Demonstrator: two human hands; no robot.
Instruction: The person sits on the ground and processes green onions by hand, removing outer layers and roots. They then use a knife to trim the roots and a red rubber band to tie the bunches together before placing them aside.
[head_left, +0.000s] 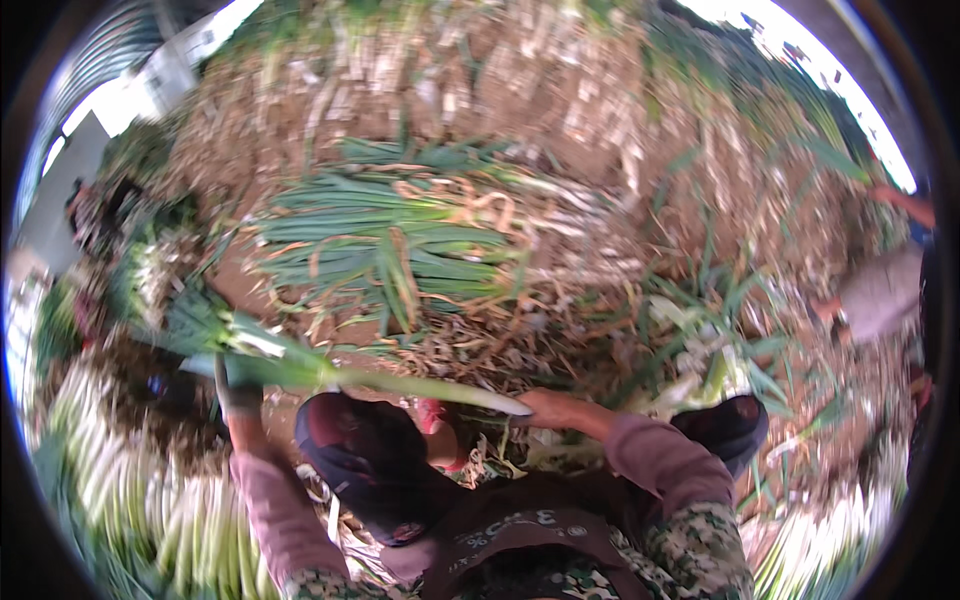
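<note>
A long leek or large green onion stretches across in front of me, over my left knee, with its green leaves to the left and its white end to the right. My left hand, blurred and greyish as if gloved, is closed around the leafy part, its fingers partly hidden by leaves. At the white tip, my right hand grips the stalk's end. Beyond my knees, a pile of untrimmed leeks lies on the soil, leaves left and roots right.
Peeled white stalks are stacked at lower left, with more at lower right. Dry peelings and stripped leaves litter the ground ahead. A large heap of leeks rises behind. A person is at the right edge.
</note>
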